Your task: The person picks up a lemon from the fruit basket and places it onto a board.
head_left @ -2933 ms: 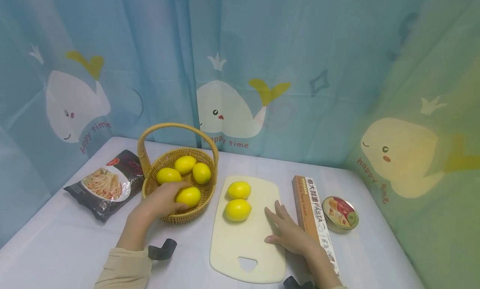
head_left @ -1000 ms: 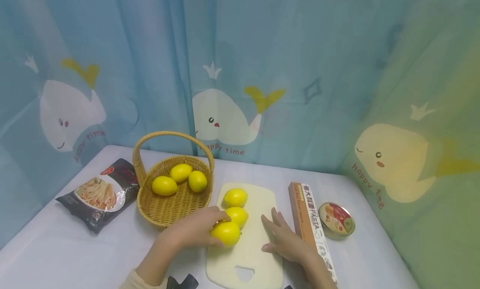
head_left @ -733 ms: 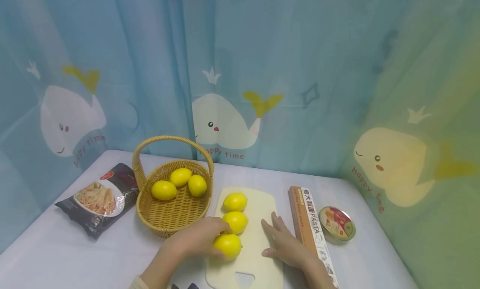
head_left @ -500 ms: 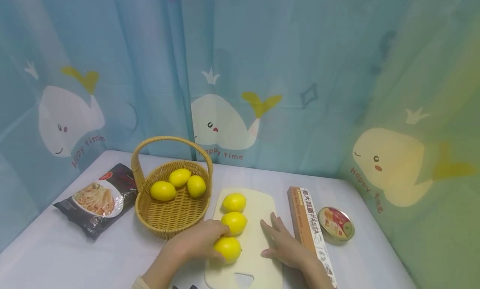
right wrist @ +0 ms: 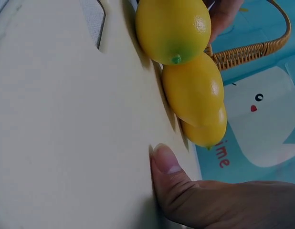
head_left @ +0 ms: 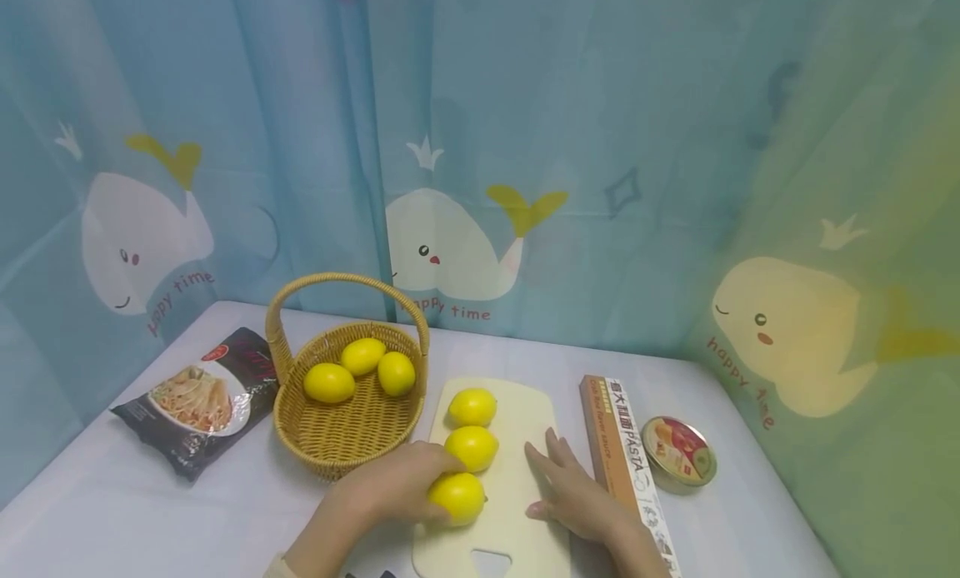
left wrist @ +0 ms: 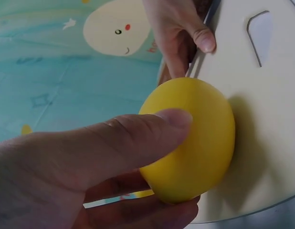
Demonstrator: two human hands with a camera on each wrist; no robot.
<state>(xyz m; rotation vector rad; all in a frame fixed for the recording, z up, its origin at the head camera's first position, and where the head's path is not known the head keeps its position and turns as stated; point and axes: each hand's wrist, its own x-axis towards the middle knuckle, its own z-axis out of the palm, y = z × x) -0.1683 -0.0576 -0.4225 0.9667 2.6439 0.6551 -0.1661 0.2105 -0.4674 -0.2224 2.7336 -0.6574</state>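
Observation:
My left hand point(head_left: 405, 482) grips a yellow lemon point(head_left: 457, 499) at the left side of a cream cutting board point(head_left: 517, 511). In the left wrist view the thumb lies across this lemon point(left wrist: 200, 138) and fingers curl beneath it. Two more lemons sit beyond it on the board, a middle one point(head_left: 472, 448) and a far one point(head_left: 472, 407). My right hand point(head_left: 577, 495) rests at the board's right edge with fingers spread. Its thumb point(right wrist: 169, 171) touches the board's surface in the right wrist view, while its other fingers are mostly hidden there.
A wicker basket point(head_left: 348, 428) with a tall handle stands left of the board, holding three lemons point(head_left: 363, 356). A black noodle bag point(head_left: 206, 399) lies farther left. To the right are a pasta box point(head_left: 618, 445) and a round tin point(head_left: 679, 451). A blue curtain point(head_left: 480, 103) hangs behind.
The left hand has carried a lemon from the basket rightward onto the board's near left, in line with the other two. In the last half second little moves. The right hand stays at the board's edge.

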